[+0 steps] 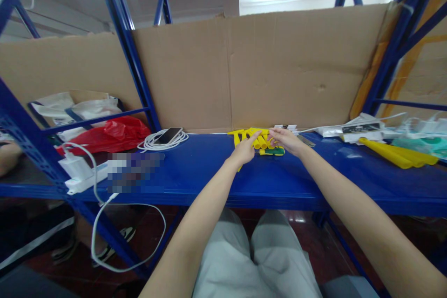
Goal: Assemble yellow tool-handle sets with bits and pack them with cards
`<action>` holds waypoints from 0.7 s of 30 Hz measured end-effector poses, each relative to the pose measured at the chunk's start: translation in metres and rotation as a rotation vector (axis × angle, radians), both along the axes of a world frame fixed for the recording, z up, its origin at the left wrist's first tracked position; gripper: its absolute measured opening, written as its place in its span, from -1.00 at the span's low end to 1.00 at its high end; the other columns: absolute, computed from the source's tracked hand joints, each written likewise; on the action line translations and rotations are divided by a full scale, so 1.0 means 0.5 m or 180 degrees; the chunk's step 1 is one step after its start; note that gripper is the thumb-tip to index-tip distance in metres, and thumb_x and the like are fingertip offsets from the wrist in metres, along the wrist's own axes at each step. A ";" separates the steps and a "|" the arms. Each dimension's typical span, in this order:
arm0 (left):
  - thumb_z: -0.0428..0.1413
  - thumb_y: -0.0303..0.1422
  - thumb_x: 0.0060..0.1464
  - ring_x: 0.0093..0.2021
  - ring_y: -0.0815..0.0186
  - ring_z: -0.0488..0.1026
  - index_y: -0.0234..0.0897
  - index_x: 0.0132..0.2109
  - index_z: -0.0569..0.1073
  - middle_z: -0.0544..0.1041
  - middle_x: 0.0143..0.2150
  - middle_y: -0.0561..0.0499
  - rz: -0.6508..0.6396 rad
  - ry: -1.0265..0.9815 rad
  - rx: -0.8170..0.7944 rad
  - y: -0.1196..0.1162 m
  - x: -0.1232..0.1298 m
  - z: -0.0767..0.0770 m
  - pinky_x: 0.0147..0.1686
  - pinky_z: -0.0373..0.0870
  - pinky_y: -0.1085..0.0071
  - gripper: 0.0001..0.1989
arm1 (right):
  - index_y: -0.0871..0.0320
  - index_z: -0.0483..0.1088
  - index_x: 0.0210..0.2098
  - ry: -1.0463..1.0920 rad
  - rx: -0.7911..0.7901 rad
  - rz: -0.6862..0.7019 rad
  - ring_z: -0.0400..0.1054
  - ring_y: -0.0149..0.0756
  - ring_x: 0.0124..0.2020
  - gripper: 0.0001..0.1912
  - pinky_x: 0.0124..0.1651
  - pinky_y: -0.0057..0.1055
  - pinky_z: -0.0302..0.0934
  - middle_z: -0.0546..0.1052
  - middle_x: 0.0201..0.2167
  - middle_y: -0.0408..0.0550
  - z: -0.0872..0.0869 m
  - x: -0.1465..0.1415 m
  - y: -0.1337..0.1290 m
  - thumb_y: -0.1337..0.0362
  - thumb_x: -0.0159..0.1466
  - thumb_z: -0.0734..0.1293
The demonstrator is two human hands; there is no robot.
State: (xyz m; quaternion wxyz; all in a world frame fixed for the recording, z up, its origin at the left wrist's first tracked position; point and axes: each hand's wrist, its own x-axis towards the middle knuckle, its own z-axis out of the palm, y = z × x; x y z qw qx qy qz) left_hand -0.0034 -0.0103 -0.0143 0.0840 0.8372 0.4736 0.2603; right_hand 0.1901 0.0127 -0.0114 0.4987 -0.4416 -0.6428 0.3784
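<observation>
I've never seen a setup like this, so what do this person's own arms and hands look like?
The left hand and right hand are bare, without gloves. Both slender forearms show no sleeves, watch, cables or markings. Light greyish trousers are worn.

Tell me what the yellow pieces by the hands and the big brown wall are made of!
The yellow pieces look like smooth plastic, maybe moulded: one even, bright colour. The brown wall seems to be matte cardboard: a crease runs down it.
</observation>
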 end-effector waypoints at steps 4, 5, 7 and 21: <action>-0.05 -0.55 0.11 -0.31 0.33 0.48 -0.02 0.39 -0.11 0.48 -0.03 -0.10 -0.0107 -0.1326 -0.1004 0.003 0.014 -0.002 -0.28 0.46 0.36 -0.23 | 0.21 0.46 -0.12 -0.1104 0.0203 -0.1411 0.40 -0.18 -0.12 -0.73 -0.04 -0.21 0.28 0.52 -0.16 0.13 -0.010 0.076 0.022 0.23 0.26 0.24; -0.05 -0.55 0.11 -0.43 0.39 0.43 -0.01 0.40 -0.15 0.49 -0.08 -0.10 -0.0143 -0.1599 -0.1303 0.002 0.018 -0.001 -0.39 0.44 0.40 -0.22 | 0.20 0.48 -0.14 -0.1612 0.0182 -0.1868 0.34 -0.09 -0.01 -0.75 0.05 -0.11 0.21 0.49 -0.09 0.16 -0.016 0.100 0.023 0.29 0.22 0.27; -0.05 -0.57 0.10 -0.58 0.52 0.30 0.00 0.39 -0.17 0.48 -0.13 -0.07 -0.0236 -0.2047 -0.1750 0.001 0.022 0.004 -0.52 0.36 0.50 -0.19 | 0.13 0.49 -0.10 -0.2377 -0.0018 -0.2549 0.18 0.09 0.15 -0.69 0.12 0.10 0.08 0.40 0.06 0.17 -0.031 0.145 0.022 0.35 0.17 0.28; -0.07 -0.63 0.10 -0.66 0.56 0.18 0.03 0.39 -0.25 0.33 -0.43 0.13 -0.0713 -0.3040 -0.2734 -0.012 0.011 0.028 -0.64 0.14 0.61 -0.16 | 0.11 0.49 -0.02 -0.3214 -0.0700 -0.2644 0.06 0.14 0.21 -0.63 0.14 0.18 0.00 0.32 0.13 0.22 -0.041 0.156 -0.006 0.32 0.25 0.19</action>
